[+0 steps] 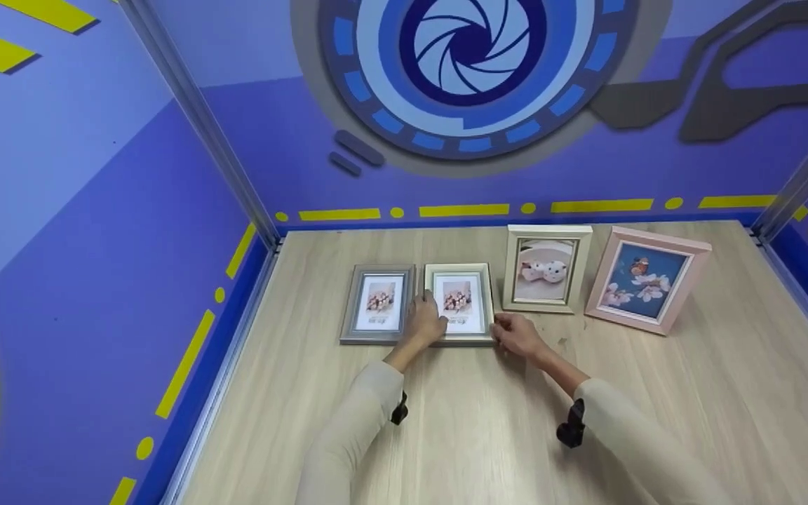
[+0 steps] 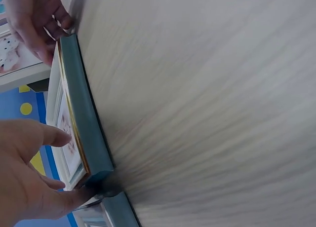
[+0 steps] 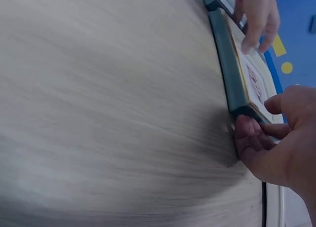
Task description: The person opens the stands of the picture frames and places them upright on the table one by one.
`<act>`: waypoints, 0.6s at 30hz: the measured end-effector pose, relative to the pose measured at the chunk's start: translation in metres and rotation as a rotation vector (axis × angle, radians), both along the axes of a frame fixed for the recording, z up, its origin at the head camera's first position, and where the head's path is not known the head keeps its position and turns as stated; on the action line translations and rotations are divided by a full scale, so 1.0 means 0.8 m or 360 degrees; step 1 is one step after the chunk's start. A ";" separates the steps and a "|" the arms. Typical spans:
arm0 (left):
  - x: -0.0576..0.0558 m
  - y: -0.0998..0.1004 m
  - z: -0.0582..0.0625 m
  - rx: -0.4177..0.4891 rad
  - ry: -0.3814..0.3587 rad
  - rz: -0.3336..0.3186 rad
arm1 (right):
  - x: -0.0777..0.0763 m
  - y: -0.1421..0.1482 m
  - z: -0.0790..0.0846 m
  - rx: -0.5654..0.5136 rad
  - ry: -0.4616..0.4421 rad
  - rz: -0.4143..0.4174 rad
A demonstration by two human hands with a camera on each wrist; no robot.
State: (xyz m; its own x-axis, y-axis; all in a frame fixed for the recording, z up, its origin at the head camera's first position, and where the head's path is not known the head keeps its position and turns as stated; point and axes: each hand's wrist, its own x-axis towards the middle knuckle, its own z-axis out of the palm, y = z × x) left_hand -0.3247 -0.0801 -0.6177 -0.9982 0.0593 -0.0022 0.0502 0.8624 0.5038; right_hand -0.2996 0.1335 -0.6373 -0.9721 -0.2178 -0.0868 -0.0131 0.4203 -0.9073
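A cream picture frame [image 1: 473,306] with a bouquet print lies face up on the table. My left hand [image 1: 422,322] grips its left side, fingers in the narrow gap by the neighbouring frame and thumb over the front. At the lower right corner, my right hand [image 1: 520,337] holds the edge, its fingers curled against the side. The right wrist view shows that thumb over the front and the fingertips [image 3: 245,126] low at the corner. Just left lies a grey picture frame [image 1: 379,303] with a similar print.
Behind and right of my right hand stands a cream frame [image 1: 546,270] with a photo of two white shapes. Further right, a pink frame [image 1: 648,280] with a bird-and-blossom picture leans back. Blue-purple panels [image 1: 236,168] enclose the wooden table [image 1: 474,421] at the back and sides.
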 end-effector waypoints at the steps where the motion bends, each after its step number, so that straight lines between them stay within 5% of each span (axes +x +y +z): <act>1: 0.000 0.000 0.001 0.0002 0.0001 0.0004 | 0.000 -0.001 0.000 0.0031 0.0052 0.0003; 7: 0.003 0.000 0.003 -0.0101 0.0034 0.0001 | 0.002 -0.001 0.001 0.0104 0.0280 -0.0011; 11: 0.000 0.000 0.008 -0.0118 0.0055 0.0017 | 0.000 0.000 0.004 0.0139 0.0326 -0.0015; 13: -0.007 -0.002 -0.001 -0.0080 0.0086 0.0025 | 0.000 0.001 0.005 0.0148 0.0290 -0.0037; 18: -0.009 -0.001 0.010 0.0128 -0.0155 0.0107 | 0.001 0.003 0.005 0.0116 0.0178 -0.0102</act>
